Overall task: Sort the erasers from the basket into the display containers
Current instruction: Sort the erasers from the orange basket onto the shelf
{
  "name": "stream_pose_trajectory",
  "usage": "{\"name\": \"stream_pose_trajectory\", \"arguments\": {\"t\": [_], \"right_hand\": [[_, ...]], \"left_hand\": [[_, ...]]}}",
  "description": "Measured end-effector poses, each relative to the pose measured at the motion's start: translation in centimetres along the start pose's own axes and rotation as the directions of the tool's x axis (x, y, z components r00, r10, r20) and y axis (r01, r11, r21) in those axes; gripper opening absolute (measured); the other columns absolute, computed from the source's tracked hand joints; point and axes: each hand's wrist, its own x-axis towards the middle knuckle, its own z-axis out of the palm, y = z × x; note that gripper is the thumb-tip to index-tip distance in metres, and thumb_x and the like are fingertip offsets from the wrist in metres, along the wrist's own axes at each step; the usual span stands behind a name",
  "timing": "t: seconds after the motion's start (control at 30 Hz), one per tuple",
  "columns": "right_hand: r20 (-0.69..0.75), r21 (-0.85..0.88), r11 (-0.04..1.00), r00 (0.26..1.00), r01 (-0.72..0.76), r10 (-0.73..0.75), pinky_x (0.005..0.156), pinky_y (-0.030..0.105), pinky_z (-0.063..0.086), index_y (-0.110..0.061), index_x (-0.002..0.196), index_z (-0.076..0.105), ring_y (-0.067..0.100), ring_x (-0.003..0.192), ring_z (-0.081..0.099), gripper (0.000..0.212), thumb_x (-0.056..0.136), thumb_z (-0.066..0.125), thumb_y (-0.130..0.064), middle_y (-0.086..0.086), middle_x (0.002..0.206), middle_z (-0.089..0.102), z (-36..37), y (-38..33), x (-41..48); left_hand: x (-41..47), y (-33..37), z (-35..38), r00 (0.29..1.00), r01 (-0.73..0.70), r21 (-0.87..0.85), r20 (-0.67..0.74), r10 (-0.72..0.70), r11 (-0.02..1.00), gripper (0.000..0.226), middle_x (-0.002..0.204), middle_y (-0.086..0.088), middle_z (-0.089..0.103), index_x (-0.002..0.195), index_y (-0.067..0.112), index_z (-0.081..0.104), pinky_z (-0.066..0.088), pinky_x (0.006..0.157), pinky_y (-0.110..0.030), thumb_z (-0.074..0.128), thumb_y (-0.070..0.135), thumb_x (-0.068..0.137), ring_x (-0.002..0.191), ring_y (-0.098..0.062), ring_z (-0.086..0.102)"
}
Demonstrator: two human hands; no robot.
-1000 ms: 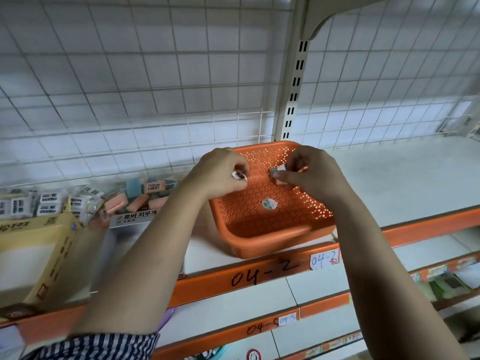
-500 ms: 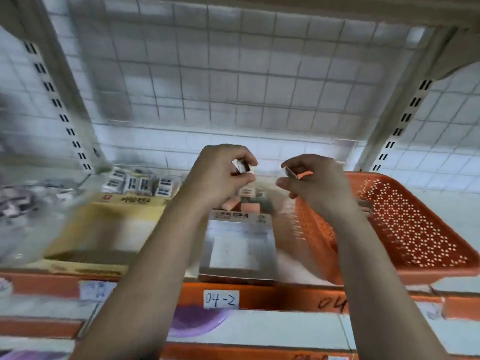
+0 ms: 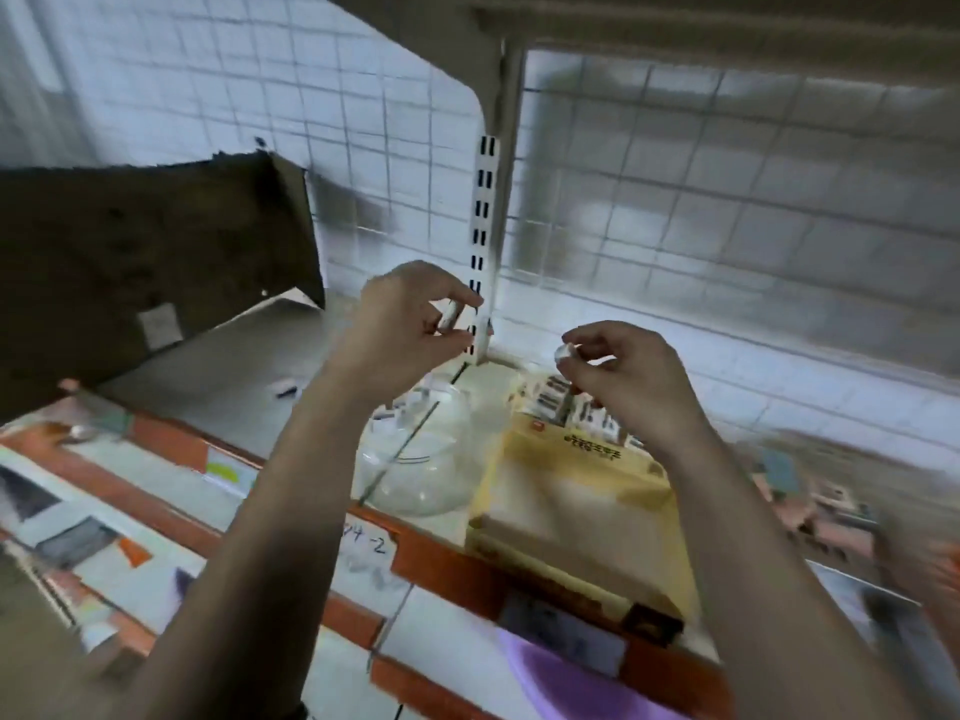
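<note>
A person's left hand [image 3: 405, 324] pinches a small eraser [image 3: 450, 315] above a clear bowl [image 3: 415, 475] near the shelf [image 3: 441, 558] front edge, the right hand [image 3: 628, 374] pinching a second eraser [image 3: 564, 352] over a yellow box [image 3: 571, 491], with the orange basket seen at right half a second earlier now out of frame

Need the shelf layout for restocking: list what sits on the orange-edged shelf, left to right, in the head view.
Dark cardboard piece → clear round container → yellow display box → blurred pinkish items, likely erasers.
</note>
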Motion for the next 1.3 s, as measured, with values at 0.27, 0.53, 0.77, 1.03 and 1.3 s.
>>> {"name": "stream_pose_trajectory", "arguments": {"t": [0.27, 0.53, 0.77, 1.03, 1.3], "right_hand": [[0.081, -0.042, 0.999, 0.996, -0.019, 0.022, 0.069, 0.030, 0.054, -0.026, 0.092, 0.072, 0.018, 0.078, 0.069, 0.012, 0.082, 0.074, -0.022, -0.003, 0.087, 0.071, 6.9, -1.0, 3.3], [0.130, -0.071, 0.997, 0.991, -0.018, 0.028, 0.074, 0.035, 0.054, -0.023, 0.093, 0.071, 0.017, 0.076, 0.070, 0.013, 0.081, 0.075, -0.021, -0.001, 0.087, 0.072, 9.0, -1.3, 5.3], [0.210, -0.079, 0.997, 0.977, -0.013, 0.029, 0.070, 0.038, 0.058, -0.022, 0.092, 0.069, 0.018, 0.073, 0.072, 0.012, 0.082, 0.074, -0.020, -0.001, 0.083, 0.071, 11.1, -2.3, 6.6], [0.414, -0.264, 0.952, 0.909, 0.156, -0.034, 0.066, 0.026, 0.049, -0.021, 0.090, 0.071, 0.011, 0.069, 0.061, 0.015, 0.077, 0.078, -0.022, 0.001, 0.083, 0.069, 15.3, -3.8, 9.2], [0.431, -0.294, 0.950, 0.902, 0.109, 0.030, 0.064, 0.021, 0.046, -0.018, 0.098, 0.070, 0.010, 0.065, 0.063, 0.021, 0.079, 0.076, -0.022, 0.005, 0.085, 0.071, 17.9, -3.5, 9.6]], "left_hand": [[-0.1, -9.8, -2.4, 0.980, 0.194, 0.172, 0.006, -0.198, 0.966, 0.035, 0.103, -0.005, 0.072, 0.112, 0.011, 0.070, 0.044, 0.070, -0.018, 0.077, 0.009, 0.078, 0.063, -0.008, 0.059], [-1.2, -15.3, 0.5, 0.975, 0.214, 0.152, 0.030, -0.221, 0.965, 0.029, 0.109, -0.001, 0.072, 0.109, 0.013, 0.072, 0.037, 0.079, -0.011, 0.075, 0.012, 0.080, 0.101, -0.019, 0.065], [-3.1, -17.9, 0.8, 0.976, 0.157, 0.130, -0.174, -0.134, 0.979, 0.028, 0.099, -0.001, 0.070, 0.099, 0.014, 0.073, 0.049, 0.076, -0.027, 0.056, 0.034, 0.088, 0.090, -0.020, 0.065], [-4.1, -18.2, 1.0, 0.918, 0.319, 0.265, -0.326, -0.226, 0.910, 0.030, 0.094, -0.005, 0.066, 0.093, 0.015, 0.066, 0.036, 0.074, -0.036, 0.040, 0.031, 0.094, 0.084, -0.032, 0.058], [-4.0, -18.5, 1.1, 0.920, 0.337, 0.291, -0.302, -0.248, 0.895, 0.032, 0.093, -0.004, 0.066, 0.090, 0.017, 0.062, 0.037, 0.078, -0.039, 0.034, 0.033, 0.095, 0.081, -0.032, 0.058]]}}
